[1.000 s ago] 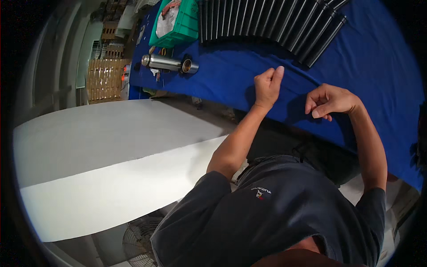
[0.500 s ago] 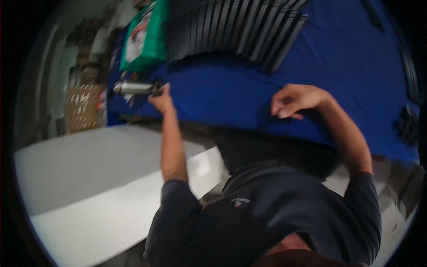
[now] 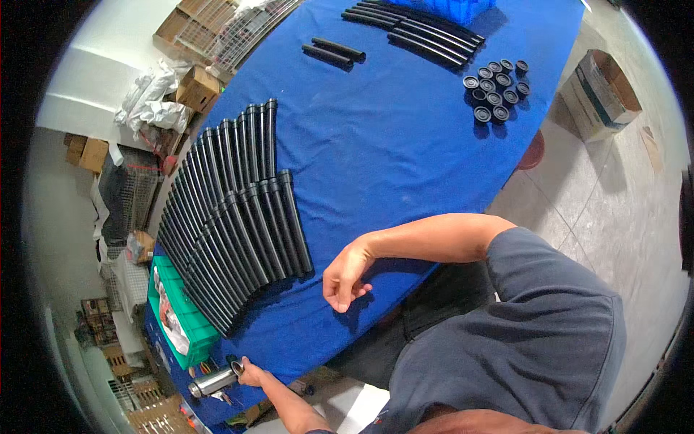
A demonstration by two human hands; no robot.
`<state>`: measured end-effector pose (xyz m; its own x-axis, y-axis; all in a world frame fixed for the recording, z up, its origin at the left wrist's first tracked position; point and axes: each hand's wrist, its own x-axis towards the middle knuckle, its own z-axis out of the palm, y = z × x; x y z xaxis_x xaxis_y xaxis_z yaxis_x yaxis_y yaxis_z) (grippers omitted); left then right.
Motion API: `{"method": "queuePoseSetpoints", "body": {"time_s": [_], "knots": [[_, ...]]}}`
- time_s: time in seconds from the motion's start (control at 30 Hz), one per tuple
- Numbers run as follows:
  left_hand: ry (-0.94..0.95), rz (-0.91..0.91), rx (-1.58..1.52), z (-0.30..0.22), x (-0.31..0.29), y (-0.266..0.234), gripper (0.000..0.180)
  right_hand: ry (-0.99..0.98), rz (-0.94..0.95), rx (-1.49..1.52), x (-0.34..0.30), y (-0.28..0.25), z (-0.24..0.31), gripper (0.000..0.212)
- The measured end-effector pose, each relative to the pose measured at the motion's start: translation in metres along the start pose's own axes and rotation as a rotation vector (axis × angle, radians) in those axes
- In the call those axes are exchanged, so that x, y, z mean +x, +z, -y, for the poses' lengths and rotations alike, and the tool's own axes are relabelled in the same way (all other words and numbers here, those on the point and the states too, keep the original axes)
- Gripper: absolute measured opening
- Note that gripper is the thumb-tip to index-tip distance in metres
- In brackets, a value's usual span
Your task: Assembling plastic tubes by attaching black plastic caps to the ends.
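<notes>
My left hand (image 3: 251,372) is at the table's near left edge, its fingers closed round the dark ringed end of a silver metal cylinder (image 3: 212,383); the cylinder's exact kind is unclear. My right hand (image 3: 347,278) hangs over the blue cloth (image 3: 383,181) with its fingers curled and thumb and fingertips together; anything between them is hidden. Beyond my hands, many black tubes (image 3: 231,224) with wider collared ends lie side by side in two overlapping rows, fanned out by the lens. A green crate (image 3: 194,325) holding white and reddish items stands beside them, close to the cylinder.
Round black caps (image 3: 499,87) cluster on the far right of the table. Two short black tubes (image 3: 334,53), longer black tubes (image 3: 426,36) and a blue crate (image 3: 452,7) are at the far end. A cardboard box (image 3: 600,94) stands on the floor to the right.
My view has swung to the right, bringing the far part of the table and the caps into sight. My left hand stays on the cylinder; my right hand remains curled above the cloth.
</notes>
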<state>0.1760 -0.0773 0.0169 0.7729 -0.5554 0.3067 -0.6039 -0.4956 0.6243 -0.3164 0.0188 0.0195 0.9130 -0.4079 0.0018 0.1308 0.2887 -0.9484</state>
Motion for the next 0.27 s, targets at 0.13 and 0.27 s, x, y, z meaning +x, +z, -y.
{"method": "queuePoseSetpoints", "body": {"time_s": [0.13, 0.27], "knots": [[0.003, 0.034, -0.081, -0.007, -0.004, -0.017, 0.074, -0.005, 0.023, 0.01, 0.005, -0.002, 0.0, 0.031], [0.116, 0.057, -0.193, -0.009, -0.007, -0.025, 0.069, -0.012, 0.03, -0.004, 0.01, -0.004, -0.001, 0.031]]}}
